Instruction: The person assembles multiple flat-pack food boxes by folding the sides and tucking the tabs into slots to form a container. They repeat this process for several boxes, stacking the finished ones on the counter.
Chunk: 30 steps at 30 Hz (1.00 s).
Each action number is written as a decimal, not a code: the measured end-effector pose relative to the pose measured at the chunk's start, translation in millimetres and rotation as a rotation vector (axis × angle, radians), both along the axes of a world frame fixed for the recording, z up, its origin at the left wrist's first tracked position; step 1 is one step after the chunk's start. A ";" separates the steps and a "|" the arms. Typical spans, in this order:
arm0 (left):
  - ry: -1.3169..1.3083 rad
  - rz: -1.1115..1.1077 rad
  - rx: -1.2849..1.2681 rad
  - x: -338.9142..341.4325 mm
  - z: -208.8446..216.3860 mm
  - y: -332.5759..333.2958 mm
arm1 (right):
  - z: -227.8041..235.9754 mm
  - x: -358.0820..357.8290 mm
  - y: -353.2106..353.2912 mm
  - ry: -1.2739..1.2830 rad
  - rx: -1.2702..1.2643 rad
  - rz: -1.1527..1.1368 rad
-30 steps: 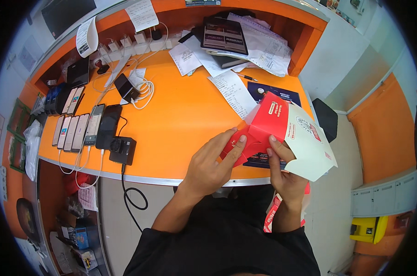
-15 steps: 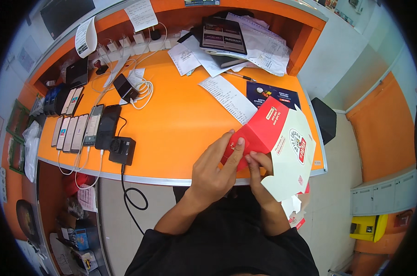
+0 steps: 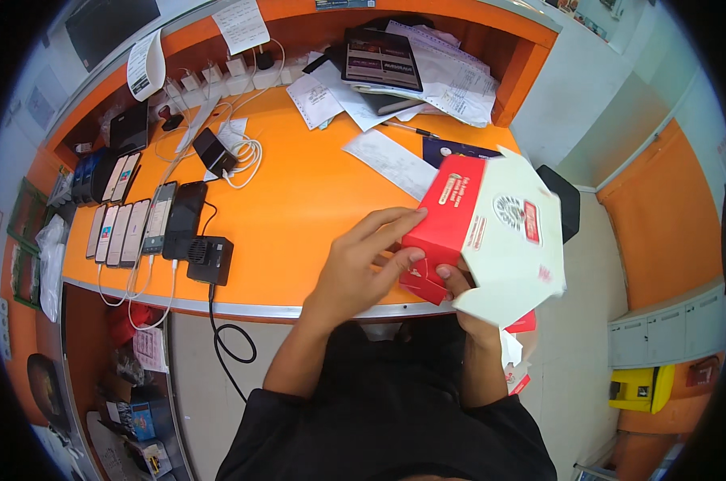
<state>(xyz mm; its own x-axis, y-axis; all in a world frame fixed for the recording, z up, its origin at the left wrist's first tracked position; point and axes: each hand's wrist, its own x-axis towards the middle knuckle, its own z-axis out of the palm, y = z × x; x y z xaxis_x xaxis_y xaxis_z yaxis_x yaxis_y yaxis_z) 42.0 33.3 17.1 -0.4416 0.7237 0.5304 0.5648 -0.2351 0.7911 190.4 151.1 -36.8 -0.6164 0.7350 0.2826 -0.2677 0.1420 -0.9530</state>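
A red and white cardboard food box [image 3: 515, 224], partly folded, is held up over the front right edge of the orange desk. Its red side panel is bent at a corner toward me, and its white lid panel spreads to the right with angled flaps. My left hand [image 3: 363, 264] grips the red corner from the left, with the fingertips on the upper panel and the thumb lower down on the end panel. My right hand [image 3: 465, 295] grips the near side, its thumb against the red end, while the white flap covers part of its fingers.
Several phones [image 3: 130, 232] with charging cables lie on the left of the orange desk [image 3: 283, 216]. Papers and a tablet [image 3: 381, 61] are piled at the back. A receipt [image 3: 391, 163] and a dark leaflet [image 3: 459, 152] lie beyond the box. More folded boxes [image 3: 513, 353] show below the desk edge.
The box has turned and its red panels now stand more squarely folded, with the white panel tilted further right. My left hand has shifted slightly down and left along the red side.
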 end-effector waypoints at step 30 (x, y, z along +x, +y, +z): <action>-0.562 0.503 0.068 -29.9 -58.7 -33.4 | 2.7 -8.0 -6.2 0.025 0.968 -0.265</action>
<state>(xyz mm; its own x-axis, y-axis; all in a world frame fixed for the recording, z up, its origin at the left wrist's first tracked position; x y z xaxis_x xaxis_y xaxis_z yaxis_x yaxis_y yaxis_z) 12.0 -0.1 -41.6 -0.9271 0.3368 0.1643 0.1330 -0.1141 0.9845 182.4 144.9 -34.1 -0.4522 0.2943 0.8420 -0.1336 0.9110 -0.3901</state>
